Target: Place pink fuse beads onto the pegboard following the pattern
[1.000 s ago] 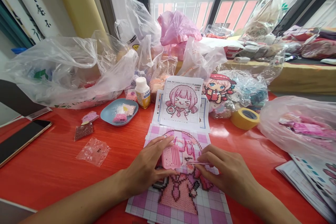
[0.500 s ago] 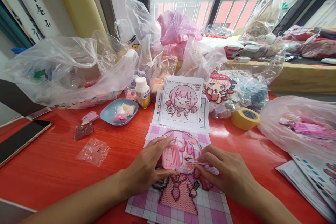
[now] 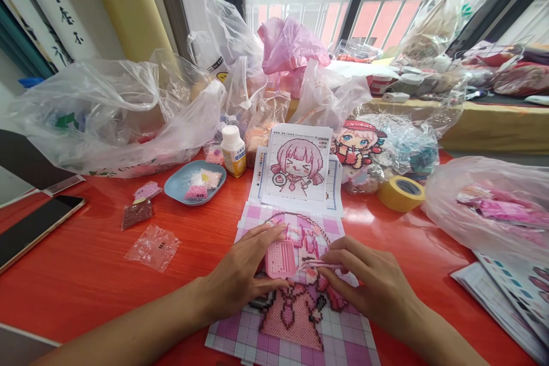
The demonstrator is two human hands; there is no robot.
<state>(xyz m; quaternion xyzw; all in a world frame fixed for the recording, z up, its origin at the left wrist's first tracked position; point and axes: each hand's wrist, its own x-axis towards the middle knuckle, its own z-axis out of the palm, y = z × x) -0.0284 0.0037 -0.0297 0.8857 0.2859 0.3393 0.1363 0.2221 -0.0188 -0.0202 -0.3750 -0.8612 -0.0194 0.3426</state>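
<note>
Between the thumb and fingers of my left hand is a small pink bead tray with ridged rows, held over the pegboard. My right hand pinches pink tweezers, their tips pointing left, close to the tray's right edge. Under both hands lies a pink-and-white checked pegboard, bearing a fuse-bead figure in pink with dark outlines; my hands cover part of it. Behind the board, a printed pattern sheet shows a pink-haired character. Any bead at the tweezer tips is too small to make out.
Left of the board are a blue dish with bead packets, an empty bag, a brown bead packet and a phone. A white bottle, yellow tape and plastic bags stand behind. Papers lie right.
The tweezers have shifted slightly left toward the tray, and their arms now look a little more spread. The tray has moved very slightly; my left hand stays nearly still.
</note>
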